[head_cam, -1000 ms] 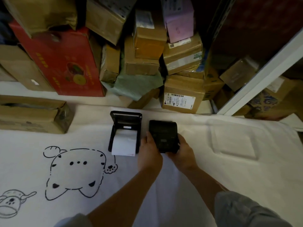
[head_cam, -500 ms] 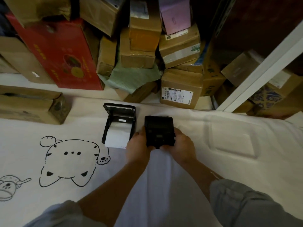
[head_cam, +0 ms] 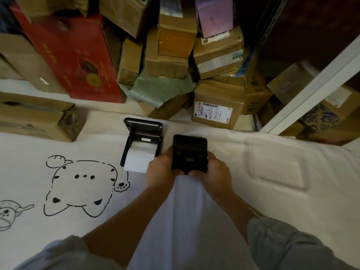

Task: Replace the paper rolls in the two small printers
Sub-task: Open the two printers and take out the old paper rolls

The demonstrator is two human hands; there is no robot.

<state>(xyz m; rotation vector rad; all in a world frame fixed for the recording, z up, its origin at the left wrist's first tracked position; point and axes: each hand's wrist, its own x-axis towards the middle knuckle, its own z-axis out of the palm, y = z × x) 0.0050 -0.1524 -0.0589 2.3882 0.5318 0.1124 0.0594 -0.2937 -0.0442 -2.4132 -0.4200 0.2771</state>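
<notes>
**Printers side by side, one held in both hands**

Printers sit close together on a white cloth (head_cam: 253, 191) printed with a cartoon animal drawing (head_cam: 81, 184). What lies under the cloth cannot be told. The closed printer (head_cam: 189, 152), a small black box with its lid down, is gripped from both sides. The left hand (head_cam: 161, 170) wraps the printer's left edge, its fingers hidden beneath or behind the body and its thumb near the lower left corner. The right hand (head_cam: 216, 172) mirrors it on the right edge, fingers curled round the side and thumb at the lower front. Whether the printer rests on the cloth or is raised slightly off it cannot be told.

Just beside it, to the left, stands the open printer (head_cam: 143, 141), its lid tipped up and back toward the boxes. A strip of white paper (head_cam: 139, 159) comes out of its well and runs down over the front edge onto the cloth, its lower end lying just beside the left hand. The roll itself is not plainly visible inside.

Both forearms reach in from the bottom of the view, with grey sleeves (head_cam: 292, 242) pushed up near the elbows.

Behind the cloth is a heap of cardboard boxes (head_cam: 216, 104), one bearing a barcode label, along with a large red box (head_cam: 78, 61) at the left and a pink carton (head_cam: 214, 16) on top. A flat brown box (head_cam: 37, 115) lies on the cloth's far left edge. A white frame (head_cam: 311, 90) slants across the right.
</notes>
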